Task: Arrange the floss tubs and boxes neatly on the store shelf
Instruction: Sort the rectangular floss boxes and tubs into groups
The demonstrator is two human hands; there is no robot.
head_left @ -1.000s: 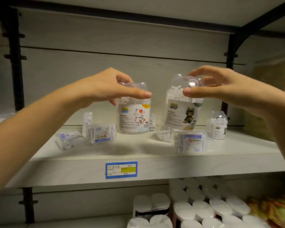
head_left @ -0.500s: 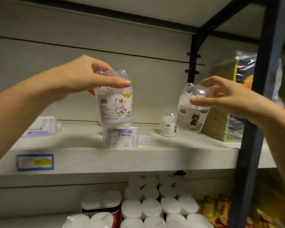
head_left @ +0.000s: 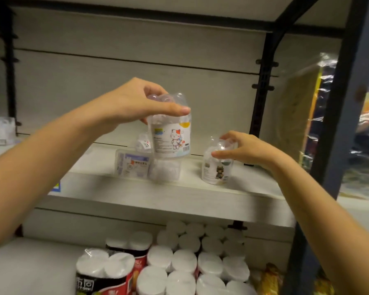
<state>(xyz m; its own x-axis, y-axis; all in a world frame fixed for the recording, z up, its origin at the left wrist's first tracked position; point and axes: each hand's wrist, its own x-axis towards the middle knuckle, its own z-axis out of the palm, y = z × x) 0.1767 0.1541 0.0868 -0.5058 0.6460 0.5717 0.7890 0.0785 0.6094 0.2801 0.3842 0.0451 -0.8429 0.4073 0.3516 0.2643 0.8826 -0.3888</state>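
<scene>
Store shelf (head_left: 179, 201): pale board, front edge running down to the right, black upright (head_left: 262, 86) at the back right, blue-grey post (head_left: 337, 133) in front at far right. Open board right of the dog-label tub, up to the post; more bare board left of the flat floss box.

Left hand (head_left: 136, 103): fingers curled over the clear domed lid of the cat-label tub (head_left: 170, 139), thumb pressed along the lid's front; tub held above the shelf, upright, over a clear box (head_left: 165, 172) whose label is unreadable. Flat floss box (head_left: 132, 165) touching that clear box on its left, blue-and-white label, text too blurred to read. Small tub (head_left: 143, 143) behind, mostly hidden.

Right hand (head_left: 243, 150): fingertips and thumb pinching the dome of the dog-label tub (head_left: 216, 169), which stands on the shelf near the front edge, well right of the cat-label tub.

Another box (head_left: 0, 130) at far left, cut off and blurred. Wrapped packs (head_left: 303, 107) past the upright, contents unclear. Paper rolls (head_left: 179, 260) below the shelf.
</scene>
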